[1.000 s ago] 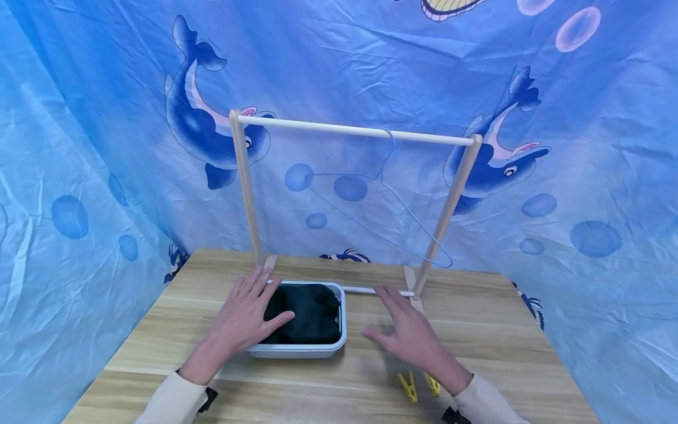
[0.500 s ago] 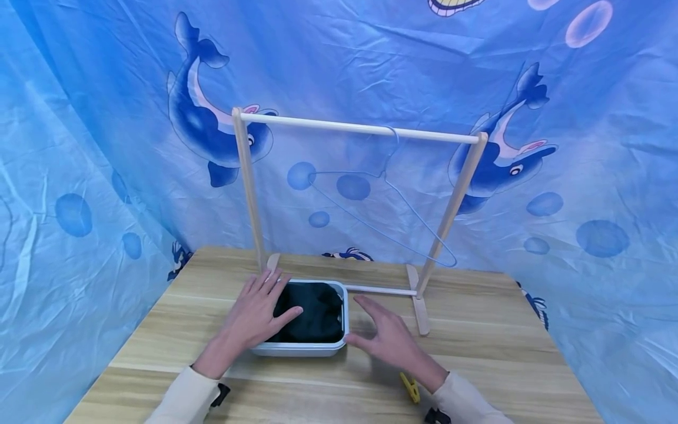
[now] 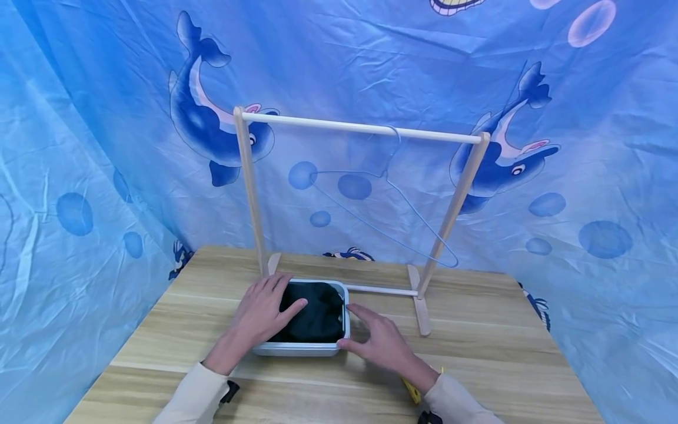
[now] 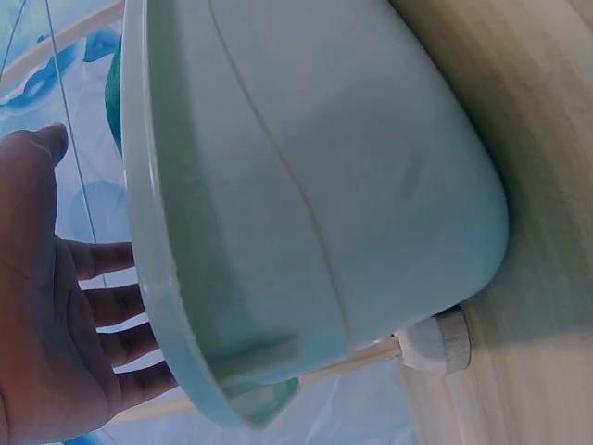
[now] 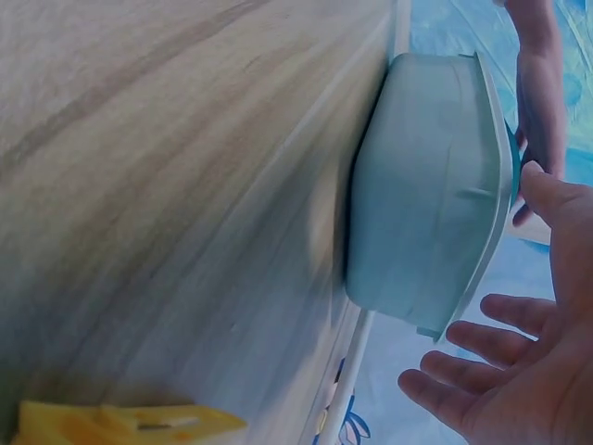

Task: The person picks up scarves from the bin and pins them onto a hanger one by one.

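A pale plastic basin (image 3: 296,350) stands on the table, with a dark green, folded-looking cloth (image 3: 312,315) filling it. My left hand (image 3: 259,312) is over the basin's left rim, its thumb extended above the cloth. In the left wrist view its fingertips pass behind the rim (image 4: 148,222), so their contact is hidden. At the right end is my right hand (image 3: 378,340), thumb and fingers spread around the corner. The right wrist view shows its fingers (image 5: 463,371) fairly straight and the thumb at the rim; I cannot tell whether it touches.
Behind the basin stands a wooden rack (image 3: 459,212) with a thin blue wire hanger (image 3: 402,197) on its top bar. A yellow clothespin (image 3: 411,390) lies by my right wrist, partly covered. A blue dolphin-print curtain (image 3: 339,70) surrounds the table (image 3: 492,347).
My right hand has moved left from beside the rack's foot to the basin's right end. My left hand has shifted slightly right. The basin and cloth look about the same.
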A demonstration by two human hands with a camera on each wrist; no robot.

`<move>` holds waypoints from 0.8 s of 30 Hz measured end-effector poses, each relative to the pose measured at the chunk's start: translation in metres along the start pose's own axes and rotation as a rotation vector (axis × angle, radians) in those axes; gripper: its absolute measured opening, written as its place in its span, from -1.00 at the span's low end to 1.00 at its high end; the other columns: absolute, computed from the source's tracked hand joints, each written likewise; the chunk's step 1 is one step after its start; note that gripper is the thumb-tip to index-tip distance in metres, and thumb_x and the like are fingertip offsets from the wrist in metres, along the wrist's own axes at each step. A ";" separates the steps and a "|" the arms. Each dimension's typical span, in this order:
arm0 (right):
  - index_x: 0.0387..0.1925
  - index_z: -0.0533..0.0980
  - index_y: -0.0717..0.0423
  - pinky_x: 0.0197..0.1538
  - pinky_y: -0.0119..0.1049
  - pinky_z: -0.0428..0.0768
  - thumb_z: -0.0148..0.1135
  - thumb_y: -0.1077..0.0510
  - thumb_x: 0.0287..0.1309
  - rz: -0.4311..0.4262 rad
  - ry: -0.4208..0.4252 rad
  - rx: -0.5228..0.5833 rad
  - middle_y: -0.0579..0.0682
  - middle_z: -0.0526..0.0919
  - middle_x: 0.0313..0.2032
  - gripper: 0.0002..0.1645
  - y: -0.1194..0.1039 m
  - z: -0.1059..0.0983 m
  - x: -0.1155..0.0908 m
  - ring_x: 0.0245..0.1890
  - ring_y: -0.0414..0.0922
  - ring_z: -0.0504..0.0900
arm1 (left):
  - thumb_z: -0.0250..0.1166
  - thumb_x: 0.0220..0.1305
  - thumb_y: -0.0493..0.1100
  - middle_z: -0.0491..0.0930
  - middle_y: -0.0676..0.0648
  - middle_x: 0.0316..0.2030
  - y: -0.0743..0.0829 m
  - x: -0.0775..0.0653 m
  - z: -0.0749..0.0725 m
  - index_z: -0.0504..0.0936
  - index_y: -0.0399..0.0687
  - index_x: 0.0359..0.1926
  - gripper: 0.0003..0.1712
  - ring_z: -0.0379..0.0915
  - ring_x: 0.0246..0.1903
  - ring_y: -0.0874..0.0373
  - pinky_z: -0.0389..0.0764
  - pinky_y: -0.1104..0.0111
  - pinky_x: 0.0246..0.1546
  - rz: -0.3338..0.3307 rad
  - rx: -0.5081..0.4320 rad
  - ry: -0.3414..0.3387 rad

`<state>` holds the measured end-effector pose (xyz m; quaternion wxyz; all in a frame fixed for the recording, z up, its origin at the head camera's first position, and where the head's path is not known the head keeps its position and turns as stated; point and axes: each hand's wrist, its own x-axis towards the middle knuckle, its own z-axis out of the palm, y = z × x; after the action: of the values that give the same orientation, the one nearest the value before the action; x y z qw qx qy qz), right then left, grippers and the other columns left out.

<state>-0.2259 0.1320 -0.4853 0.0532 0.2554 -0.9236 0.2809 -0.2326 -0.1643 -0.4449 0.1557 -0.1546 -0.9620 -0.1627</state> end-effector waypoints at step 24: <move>0.44 0.41 -0.08 0.27 0.02 0.53 0.27 -0.53 0.12 0.010 -0.004 0.014 -0.04 0.52 0.36 0.00 -0.002 0.002 -0.001 0.33 -0.02 0.52 | 0.19 0.27 0.51 0.55 -0.33 0.20 0.003 0.014 0.007 0.48 -0.25 0.33 0.00 0.47 0.18 -0.25 0.43 -0.15 0.24 -0.242 -0.171 0.008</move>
<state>-0.2239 0.1301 -0.4860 0.0483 0.2519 -0.9230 0.2869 -0.2460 -0.1558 -0.4454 0.1250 -0.0496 -0.9556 -0.2623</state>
